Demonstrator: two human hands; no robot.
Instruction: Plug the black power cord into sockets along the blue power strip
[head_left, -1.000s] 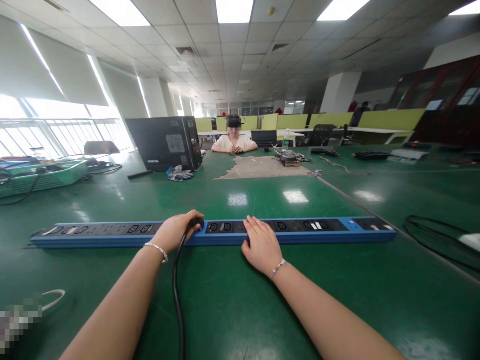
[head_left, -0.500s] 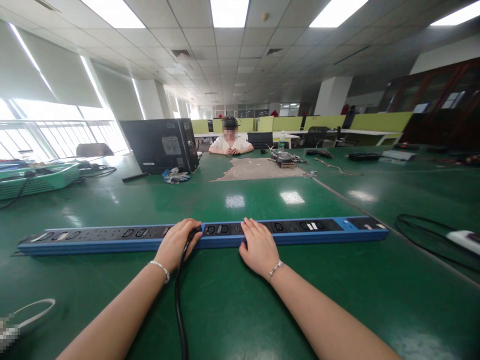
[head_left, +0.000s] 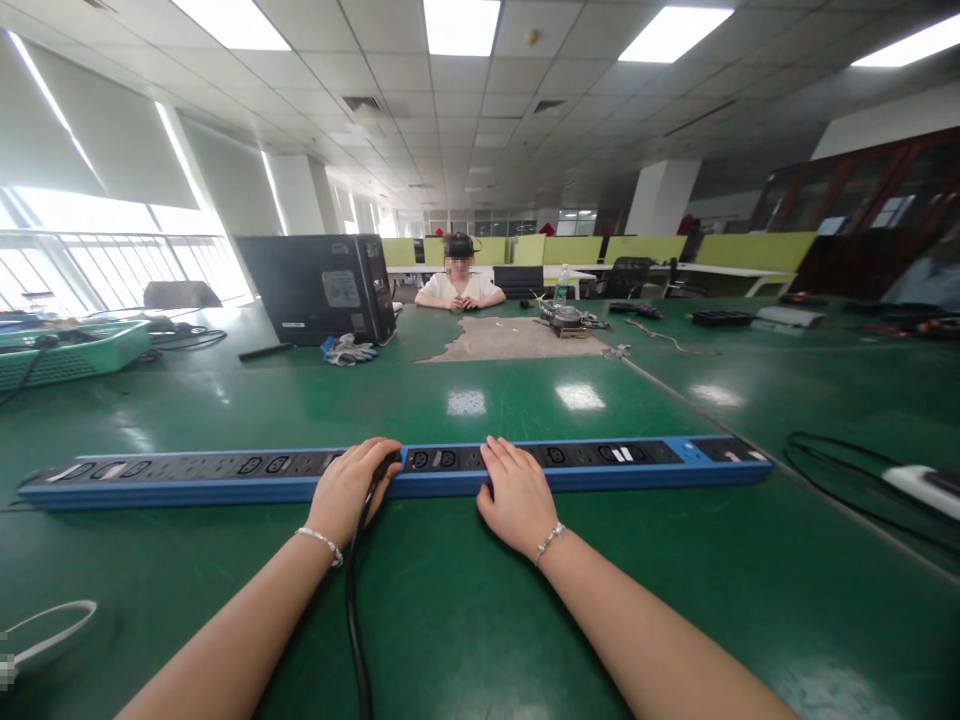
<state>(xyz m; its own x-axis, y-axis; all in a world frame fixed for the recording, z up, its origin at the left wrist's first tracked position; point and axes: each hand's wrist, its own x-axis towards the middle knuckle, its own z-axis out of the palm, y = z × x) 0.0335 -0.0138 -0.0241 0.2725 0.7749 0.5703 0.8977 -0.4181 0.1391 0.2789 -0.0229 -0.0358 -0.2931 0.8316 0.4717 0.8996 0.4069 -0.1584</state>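
Observation:
A long blue power strip (head_left: 570, 477) with black socket faces lies across the green table in front of me. My left hand (head_left: 352, 490) is closed around the end of a black power cord (head_left: 354, 600) at the strip's top, left of its middle. The plug is mostly hidden by the fingers, so I cannot tell how deep it sits in a socket. From there the cord runs down toward me. My right hand (head_left: 519, 495) grips the strip right of the middle, fingers together across its top and thumb at the near side. Several sockets show between the hands.
Across the green table (head_left: 420, 400) sits a person (head_left: 459, 285). A black computer case (head_left: 322, 290) stands back left beside gloves (head_left: 349, 350) and a green basket (head_left: 82, 355). A bottle (head_left: 562, 285) is farther back. Black cable (head_left: 817, 480) and a white socket block (head_left: 926, 490) lie at right.
The view has shifted slightly, and the strip's left end appears a little farther left. Both hands keep the same hold on the cord and strip.

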